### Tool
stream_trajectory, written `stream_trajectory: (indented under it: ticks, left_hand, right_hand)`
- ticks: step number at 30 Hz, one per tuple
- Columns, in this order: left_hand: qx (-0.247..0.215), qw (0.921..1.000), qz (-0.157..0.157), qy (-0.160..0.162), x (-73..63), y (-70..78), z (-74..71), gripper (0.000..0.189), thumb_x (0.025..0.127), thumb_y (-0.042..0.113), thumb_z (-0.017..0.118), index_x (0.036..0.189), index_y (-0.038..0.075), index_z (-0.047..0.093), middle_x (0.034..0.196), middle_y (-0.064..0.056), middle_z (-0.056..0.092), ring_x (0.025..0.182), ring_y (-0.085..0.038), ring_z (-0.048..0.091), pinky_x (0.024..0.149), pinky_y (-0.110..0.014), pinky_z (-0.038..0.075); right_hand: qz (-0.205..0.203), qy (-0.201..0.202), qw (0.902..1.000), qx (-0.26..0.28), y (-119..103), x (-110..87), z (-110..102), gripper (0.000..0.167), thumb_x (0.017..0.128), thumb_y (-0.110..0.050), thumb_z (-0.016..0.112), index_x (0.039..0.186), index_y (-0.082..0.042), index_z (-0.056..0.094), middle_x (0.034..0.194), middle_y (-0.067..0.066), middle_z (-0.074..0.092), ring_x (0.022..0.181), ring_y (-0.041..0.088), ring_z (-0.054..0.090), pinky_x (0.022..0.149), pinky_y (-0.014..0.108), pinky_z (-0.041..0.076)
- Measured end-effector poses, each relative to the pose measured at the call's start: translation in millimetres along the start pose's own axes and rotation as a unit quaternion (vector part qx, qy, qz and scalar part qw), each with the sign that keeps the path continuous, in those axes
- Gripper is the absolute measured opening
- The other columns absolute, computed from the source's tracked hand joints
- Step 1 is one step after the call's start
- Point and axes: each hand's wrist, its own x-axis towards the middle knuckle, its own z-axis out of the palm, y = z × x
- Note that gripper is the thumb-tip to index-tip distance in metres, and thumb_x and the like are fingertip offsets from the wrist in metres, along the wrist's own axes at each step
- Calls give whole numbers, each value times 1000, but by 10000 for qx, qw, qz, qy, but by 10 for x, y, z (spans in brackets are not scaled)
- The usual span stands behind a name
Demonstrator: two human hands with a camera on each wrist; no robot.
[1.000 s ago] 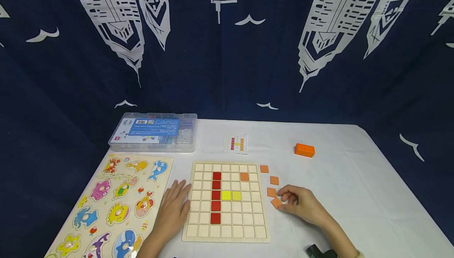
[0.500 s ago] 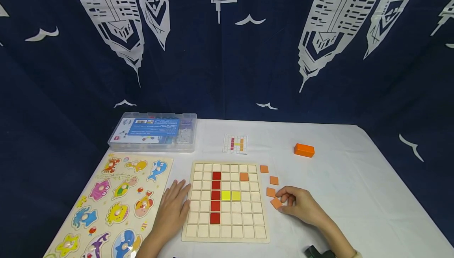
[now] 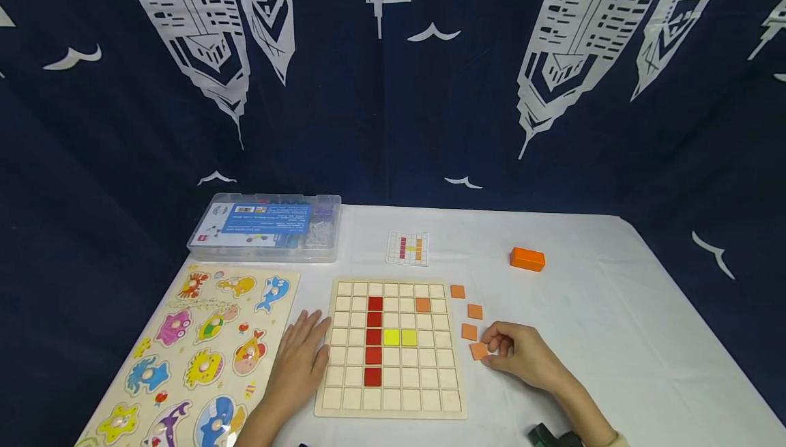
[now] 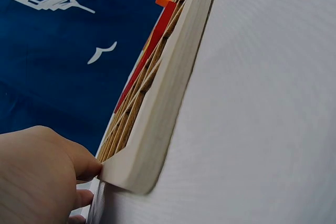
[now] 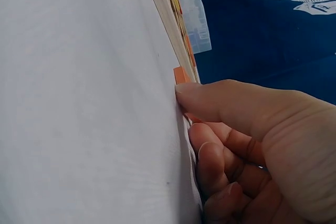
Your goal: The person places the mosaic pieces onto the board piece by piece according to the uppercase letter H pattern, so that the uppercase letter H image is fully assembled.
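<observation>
The wooden grid board (image 3: pixel 391 411) lies on the white table, with a column of red tiles (image 3: pixel 373 338), two yellow tiles (image 3: pixel 400 338) and one orange tile (image 3: pixel 423 305) in its cells. My left hand (image 3: pixel 299 355) rests at its left edge, fingers extended; in the left wrist view the thumb (image 4: pixel 84 161) touches the board's corner. Right of the board, my right hand (image 3: pixel 522 355) pinches the nearest loose orange tile (image 3: pixel 477 351) by its right side, flat on the table. In the right wrist view the thumb (image 5: pixel 202 98) partly hides that tile (image 5: pixel 180 75).
Three more loose orange tiles (image 3: pixel 469 332) lie beside the board's right edge. Behind it are a small pattern card (image 3: pixel 408 249) and an orange block (image 3: pixel 527 260). A clear plastic case (image 3: pixel 264 228) and a sea-animal puzzle board (image 3: pixel 190 338) occupy the left.
The orange tile at my right fingertips has turned from a slanted position to nearly straight. My left hand has stayed at the board's edge.
</observation>
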Motion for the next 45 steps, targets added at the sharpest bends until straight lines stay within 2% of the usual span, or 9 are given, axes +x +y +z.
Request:
stream_trajectory:
  ticks: [9, 15, 20, 28, 34, 41, 45]
  left_hand:
    - [-85, 10000, -2, 6, 6, -4, 8, 43, 93, 10, 59, 136, 2, 55, 148, -18, 47, 144, -41, 30, 118, -59, 19]
    - [-102, 9999, 6, 30, 3, -5, 7, 43, 93, 9, 60, 135, 2, 56, 148, -19, 47, 144, -41, 31, 117, -59, 19]
    - [-97, 9999, 4, 39, 2, -16, 13, 43, 93, 9, 59, 135, 2, 56, 148, -19, 47, 144, -41, 31, 118, -59, 19]
    - [-78, 10000, 3, 55, 1, -20, 19, 43, 93, 10, 59, 135, 2, 56, 147, -19, 47, 144, -41, 31, 118, -59, 19]
    - [-34, 10000, 20, 60, 0, -22, 13, 43, 93, 10, 60, 135, 2, 56, 147, -18, 48, 144, -41, 32, 117, -59, 20]
    - [-30, 10000, -8, 39, 4, -21, 18, 43, 93, 10, 59, 135, 2, 56, 147, -18, 48, 144, -41, 32, 117, -59, 20]
    - [-17, 10000, -1, 54, 4, -20, 17, 43, 93, 10, 59, 135, 2, 56, 147, -18, 48, 144, -41, 32, 117, -58, 20]
  right_hand:
    - [354, 260, 9987, -249, -25, 16, -56, 23, 72, -6, 83, 85, -13, 66, 70, -8, 58, 61, 1, 51, 55, 19, 48]
    - [441, 615, 9962, -434, -111, 78, -186, 22, 72, -8, 84, 84, -12, 66, 69, -7, 59, 62, 2, 50, 55, 19, 45]
    - [370, 683, 9956, -532, -178, 198, -251, 21, 73, -5, 82, 85, -11, 66, 70, -6, 59, 63, 3, 51, 54, 19, 44]
    - [284, 534, 9973, -416, -305, 408, -184, 19, 74, -2, 78, 86, -10, 67, 71, -6, 59, 65, 6, 52, 57, 20, 46]
    - [179, 362, 9989, -257, -415, 574, -64, 19, 75, -5, 80, 87, -8, 66, 72, -5, 60, 65, 7, 52, 56, 19, 46]
    - [172, 0, 9999, 11, -501, 718, 115, 22, 75, -9, 82, 89, -5, 67, 72, -2, 59, 61, 8, 51, 53, 19, 44]
    - [54, -185, 9998, -28, -517, 766, 208, 23, 74, -12, 84, 87, -6, 65, 71, -3, 57, 59, 7, 49, 51, 19, 43]
